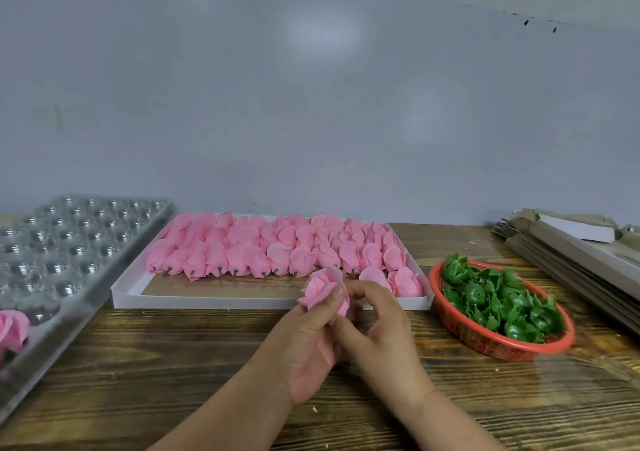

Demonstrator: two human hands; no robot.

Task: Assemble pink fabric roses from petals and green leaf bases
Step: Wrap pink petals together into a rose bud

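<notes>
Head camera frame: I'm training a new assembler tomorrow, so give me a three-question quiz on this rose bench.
1. True or false: the red basket of green leaf bases sits on the person's right.
2. Multiple choice: the pink rose being worked on is held by A) the left hand alone, B) both hands, the right hand included, C) neither hand.
3. Fill in: the rows of unfinished pink rose heads lie in a shallow white ____.

Key: 1 true; 2 B; 3 tray. A finished rose sits in the clear blister tray on the left.
</notes>
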